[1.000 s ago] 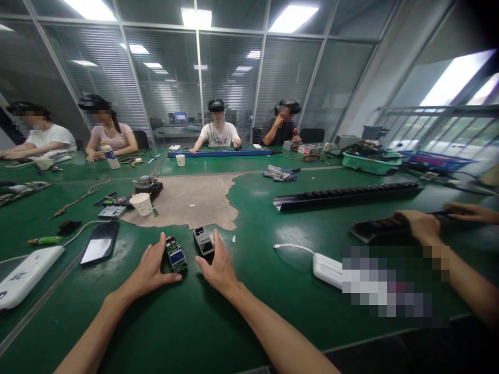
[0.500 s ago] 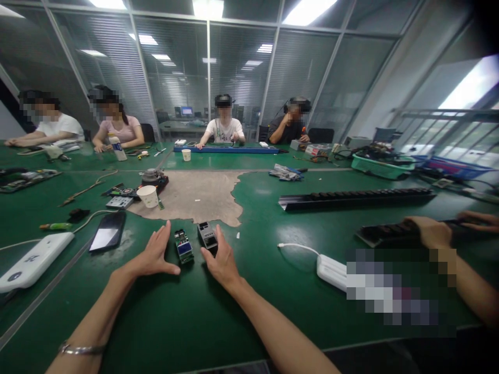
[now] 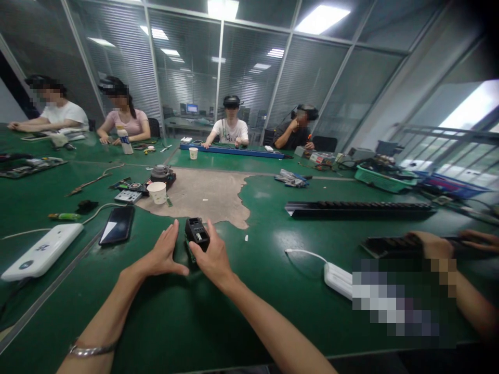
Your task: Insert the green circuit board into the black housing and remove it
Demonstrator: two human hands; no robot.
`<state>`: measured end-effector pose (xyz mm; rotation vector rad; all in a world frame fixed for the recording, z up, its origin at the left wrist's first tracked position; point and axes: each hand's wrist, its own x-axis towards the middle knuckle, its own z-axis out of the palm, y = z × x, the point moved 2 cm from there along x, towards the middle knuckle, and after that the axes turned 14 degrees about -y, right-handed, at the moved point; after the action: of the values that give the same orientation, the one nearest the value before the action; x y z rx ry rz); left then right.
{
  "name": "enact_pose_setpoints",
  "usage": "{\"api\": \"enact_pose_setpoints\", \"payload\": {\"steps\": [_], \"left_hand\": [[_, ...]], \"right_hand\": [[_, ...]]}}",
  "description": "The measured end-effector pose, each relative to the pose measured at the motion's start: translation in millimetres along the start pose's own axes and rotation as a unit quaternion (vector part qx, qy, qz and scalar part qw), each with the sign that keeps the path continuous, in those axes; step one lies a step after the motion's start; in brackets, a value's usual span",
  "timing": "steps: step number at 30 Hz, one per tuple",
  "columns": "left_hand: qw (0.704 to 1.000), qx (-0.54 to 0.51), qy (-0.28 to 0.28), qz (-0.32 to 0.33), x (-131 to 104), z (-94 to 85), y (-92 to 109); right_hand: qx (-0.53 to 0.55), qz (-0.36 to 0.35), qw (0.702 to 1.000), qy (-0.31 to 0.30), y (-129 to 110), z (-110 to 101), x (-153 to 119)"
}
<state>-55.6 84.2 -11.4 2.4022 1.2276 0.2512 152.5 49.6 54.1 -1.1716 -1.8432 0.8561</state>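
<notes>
My right hand grips a small black plastic housing with rectangular openings, thumb on its near side and fingers along its right. Beneath the housing, mostly covered by it, a green circuit board shows as a narrow strip at the left edge. Whether the two parts touch, I cannot tell. Just to their left, my left hand rests with its side near the table, thumb and fingers spread apart and nothing in it.
Left of my hands lie a phone and a white power strip. A paper cup stands beside electronic parts on a brown mat. To the right are a black rail, a white charger and a co-worker's hand.
My right hand has brought the black housing leftward, over the circuit board that lay uncovered between my hands. My left hand stays open. The whole view has shifted slightly.
</notes>
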Motion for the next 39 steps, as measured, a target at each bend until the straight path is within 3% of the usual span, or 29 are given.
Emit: {"api": "enact_pose_setpoints", "payload": {"steps": [5, 9, 14, 18, 22, 27, 32, 39], "left_hand": [[0.999, -0.021, 0.007, 0.024, -2, -2.6, 0], [0.998, -0.056, 0.01, 0.024, -3, -3.3, 3], [0.998, -0.057, 0.021, 0.029, -1, -2.6, 8], [0.997, -0.046, 0.051, 0.033, 2, -1.4, 10], [0.997, -0.043, 0.058, 0.034, 2, 0.7, 9], [0.998, -0.039, 0.042, 0.022, 2, 1.8, 10], [0.999, -0.031, 0.032, 0.016, 4, 3.6, 12], [0.999, -0.027, 0.043, -0.007, 6, 5.3, 13]], "right_hand": [[-0.051, -0.012, 0.998, -0.021, -2, 15, -3], [-0.073, -0.005, 0.997, -0.03, 12, 28, -13], [-0.06, -0.024, 0.998, -0.014, 32, 35, -21], [-0.015, -0.022, 0.999, -0.023, 34, 34, -21], [0.033, -0.034, 0.999, -0.004, 19, 23, -18], [0.026, -0.058, 0.997, 0.039, 4, -15, -13], [-0.018, -0.019, 0.999, 0.044, 32, -43, -18], [-0.058, 0.016, 0.998, 0.028, 69, -34, -30]]}}
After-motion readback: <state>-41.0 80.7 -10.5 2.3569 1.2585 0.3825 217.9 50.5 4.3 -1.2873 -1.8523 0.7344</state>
